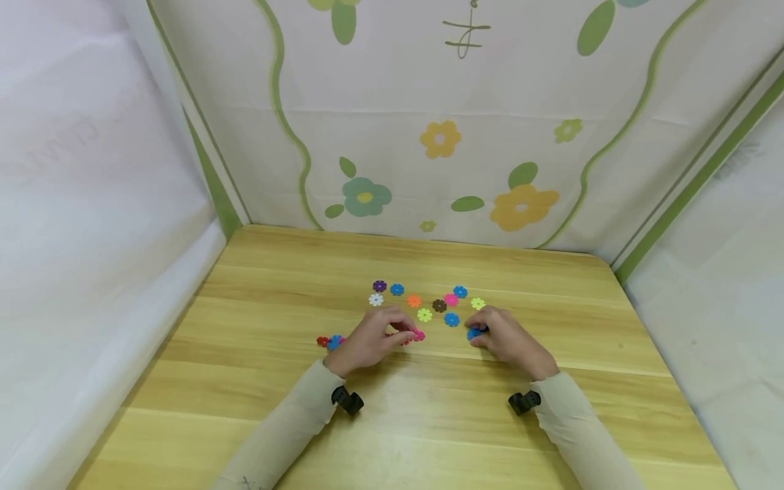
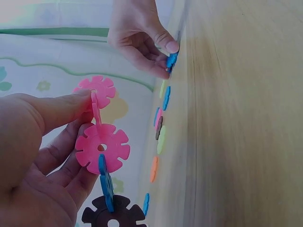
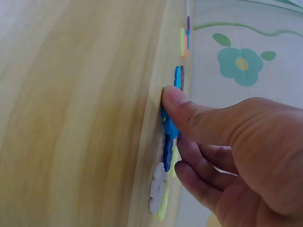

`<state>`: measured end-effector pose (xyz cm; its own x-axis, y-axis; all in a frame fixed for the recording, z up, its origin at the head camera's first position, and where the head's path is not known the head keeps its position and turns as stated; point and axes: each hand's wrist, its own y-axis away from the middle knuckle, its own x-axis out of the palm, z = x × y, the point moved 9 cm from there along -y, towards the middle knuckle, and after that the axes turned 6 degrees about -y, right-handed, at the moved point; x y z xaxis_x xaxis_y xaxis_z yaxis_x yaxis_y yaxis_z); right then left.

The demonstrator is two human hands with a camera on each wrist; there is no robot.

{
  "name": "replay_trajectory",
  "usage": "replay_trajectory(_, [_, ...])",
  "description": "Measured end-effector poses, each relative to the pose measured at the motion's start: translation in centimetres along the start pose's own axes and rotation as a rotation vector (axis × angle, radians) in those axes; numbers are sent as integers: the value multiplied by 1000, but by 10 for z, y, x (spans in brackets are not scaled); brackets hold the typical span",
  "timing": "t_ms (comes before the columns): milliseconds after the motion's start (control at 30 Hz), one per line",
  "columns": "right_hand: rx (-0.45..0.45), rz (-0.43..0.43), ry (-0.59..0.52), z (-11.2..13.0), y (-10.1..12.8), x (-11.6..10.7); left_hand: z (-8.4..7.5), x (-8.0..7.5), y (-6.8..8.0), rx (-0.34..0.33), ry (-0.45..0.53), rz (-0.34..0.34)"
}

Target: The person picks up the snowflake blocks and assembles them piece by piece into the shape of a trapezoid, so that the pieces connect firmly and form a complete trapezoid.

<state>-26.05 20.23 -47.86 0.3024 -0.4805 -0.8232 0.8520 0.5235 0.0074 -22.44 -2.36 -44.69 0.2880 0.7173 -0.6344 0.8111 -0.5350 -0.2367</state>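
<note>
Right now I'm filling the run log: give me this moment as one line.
left hand: holds joined snowflake discs | right hand: pinches blue disc on table | loose discs: beyond hands

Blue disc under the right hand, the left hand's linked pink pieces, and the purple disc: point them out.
blue disc (image 3: 169, 126): right wrist view, on its edge just below the thumb tip.
linked pink pieces (image 2: 102, 147): left wrist view, on the face of the lower pink disc.
purple disc (image 1: 380, 286): head view, on its centre.
</note>
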Motion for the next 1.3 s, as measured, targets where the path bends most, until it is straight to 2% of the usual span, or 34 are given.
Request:
replay_trajectory(167, [39, -48, -39, -6, 2, -6, -1, -2, 0, 2, 2, -4])
replay_trajectory(500, [-26, -101, -120, 0, 7, -9, 1, -3, 1, -6, 16, -3])
replay_trajectory(700, [-72, -113, -194, 18, 7, -10, 3, -2, 0, -15, 8, -2])
replay_trajectory(933, [-147, -35, -277, 44, 3, 2, 3, -2, 0, -11, 12, -1])
replay_trajectory(1033, [-189, -34, -301, 54, 0, 5, 3, -2, -1, -10, 18, -1])
replay_trajectory(1200, [-193, -89, -364, 64, -4, 5, 4, -2, -1, -12, 16, -3])
replay_trajectory(1300, [-137, -112, -455, 64, -7, 7, 4, -2, -1, -12, 15, -4])
